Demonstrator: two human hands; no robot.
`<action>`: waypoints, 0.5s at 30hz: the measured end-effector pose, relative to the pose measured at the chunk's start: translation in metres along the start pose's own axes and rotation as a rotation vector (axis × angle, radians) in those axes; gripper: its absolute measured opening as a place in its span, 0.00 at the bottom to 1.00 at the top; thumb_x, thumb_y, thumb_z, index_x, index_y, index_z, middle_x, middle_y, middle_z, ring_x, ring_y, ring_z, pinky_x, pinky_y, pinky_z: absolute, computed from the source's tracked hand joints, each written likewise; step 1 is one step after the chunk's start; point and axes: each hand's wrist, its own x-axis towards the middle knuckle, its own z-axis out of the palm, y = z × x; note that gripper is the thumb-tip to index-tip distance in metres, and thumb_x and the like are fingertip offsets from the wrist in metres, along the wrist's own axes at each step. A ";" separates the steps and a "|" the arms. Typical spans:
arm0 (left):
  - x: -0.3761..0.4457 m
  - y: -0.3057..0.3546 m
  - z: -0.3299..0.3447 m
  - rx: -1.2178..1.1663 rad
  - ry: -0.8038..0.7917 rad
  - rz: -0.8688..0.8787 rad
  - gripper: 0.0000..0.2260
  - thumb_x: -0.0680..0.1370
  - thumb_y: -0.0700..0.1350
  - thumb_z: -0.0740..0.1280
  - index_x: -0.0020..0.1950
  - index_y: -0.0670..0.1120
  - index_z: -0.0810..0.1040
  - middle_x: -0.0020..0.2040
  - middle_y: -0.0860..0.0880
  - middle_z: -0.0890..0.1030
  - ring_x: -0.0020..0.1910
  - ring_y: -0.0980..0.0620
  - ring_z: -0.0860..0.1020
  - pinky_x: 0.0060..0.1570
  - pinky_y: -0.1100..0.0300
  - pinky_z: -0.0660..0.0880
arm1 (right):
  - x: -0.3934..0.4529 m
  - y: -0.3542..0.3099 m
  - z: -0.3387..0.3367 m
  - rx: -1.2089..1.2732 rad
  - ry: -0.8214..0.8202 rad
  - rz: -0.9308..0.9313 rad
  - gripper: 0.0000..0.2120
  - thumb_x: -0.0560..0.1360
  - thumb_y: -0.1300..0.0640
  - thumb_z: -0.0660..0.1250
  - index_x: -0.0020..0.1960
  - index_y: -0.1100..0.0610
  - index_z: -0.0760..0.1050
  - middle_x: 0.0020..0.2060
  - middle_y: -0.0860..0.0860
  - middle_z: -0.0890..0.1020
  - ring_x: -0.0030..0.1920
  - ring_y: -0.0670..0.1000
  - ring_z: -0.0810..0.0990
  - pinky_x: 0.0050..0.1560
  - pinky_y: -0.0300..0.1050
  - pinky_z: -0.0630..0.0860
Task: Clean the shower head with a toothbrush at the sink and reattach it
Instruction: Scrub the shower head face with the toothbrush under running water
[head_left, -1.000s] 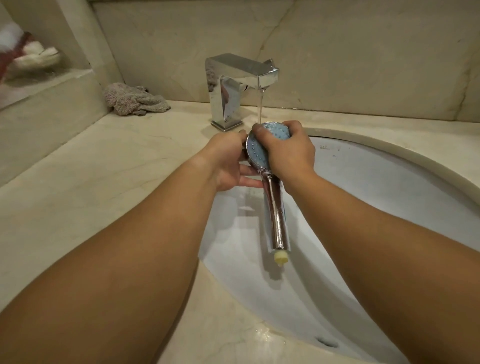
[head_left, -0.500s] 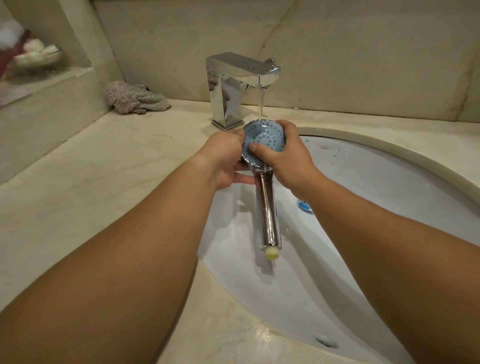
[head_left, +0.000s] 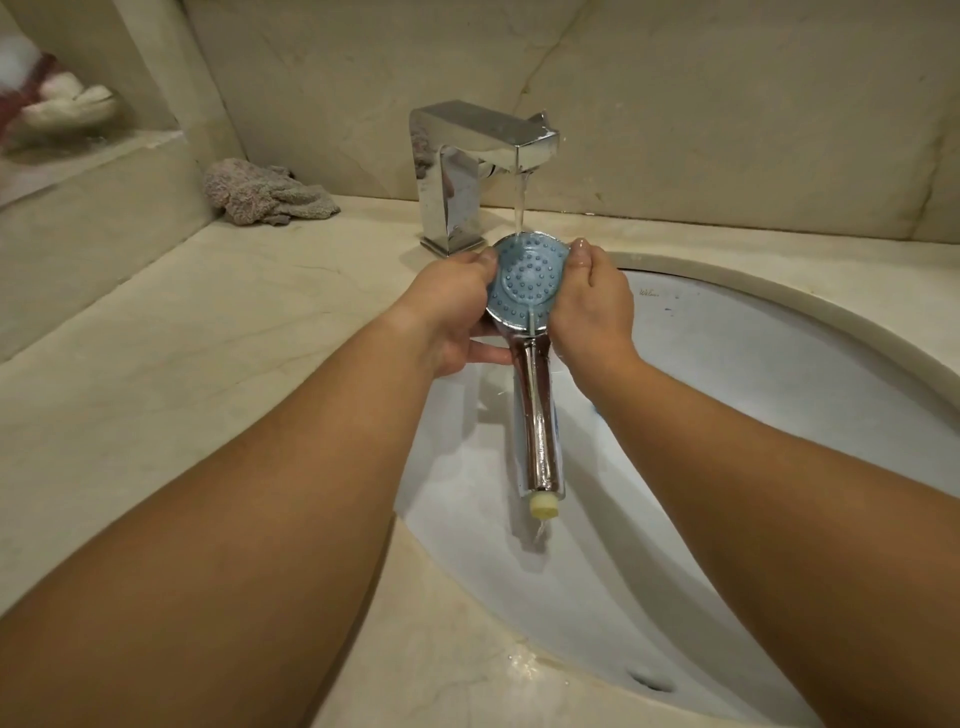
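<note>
The shower head (head_left: 525, 280) has a round blue nozzle face turned up toward me and a chrome handle with a yellowish end hanging down over the sink (head_left: 779, 364). My left hand (head_left: 453, 306) grips the left rim of the head. On the right rim my right hand (head_left: 592, 301) grips it, thumb on the edge. Water from the chrome tap (head_left: 478, 156) falls on the top of the blue face and drips off the handle's end. No toothbrush is in view.
A crumpled pinkish cloth (head_left: 265, 195) lies on the marble counter (head_left: 208, 338) left of the tap. A raised ledge at the far left carries blurred white and red items (head_left: 57, 109). The marble wall stands close behind the tap.
My right hand has slid off the blue face to its right rim, uncovering the nozzles. The shower head has turned to face up more fully under the water.
</note>
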 end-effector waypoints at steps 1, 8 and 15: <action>0.000 0.000 0.000 0.009 0.001 0.005 0.13 0.88 0.51 0.55 0.59 0.50 0.79 0.48 0.47 0.87 0.47 0.44 0.85 0.43 0.43 0.85 | 0.000 0.000 0.001 0.018 0.003 0.035 0.17 0.84 0.46 0.49 0.51 0.53 0.73 0.45 0.50 0.80 0.48 0.52 0.79 0.50 0.49 0.77; -0.001 0.000 0.000 0.141 -0.069 0.077 0.12 0.87 0.46 0.58 0.69 0.51 0.74 0.54 0.46 0.85 0.44 0.49 0.86 0.37 0.50 0.85 | 0.001 0.006 0.004 0.137 -0.200 0.147 0.24 0.72 0.33 0.64 0.55 0.52 0.71 0.47 0.50 0.81 0.46 0.50 0.83 0.47 0.52 0.82; 0.002 0.000 0.010 0.126 -0.064 0.040 0.15 0.87 0.52 0.56 0.72 0.50 0.72 0.55 0.47 0.85 0.49 0.48 0.85 0.48 0.47 0.84 | 0.004 -0.008 -0.003 -0.210 0.071 -0.063 0.21 0.83 0.44 0.50 0.53 0.56 0.76 0.42 0.50 0.78 0.43 0.51 0.75 0.40 0.44 0.66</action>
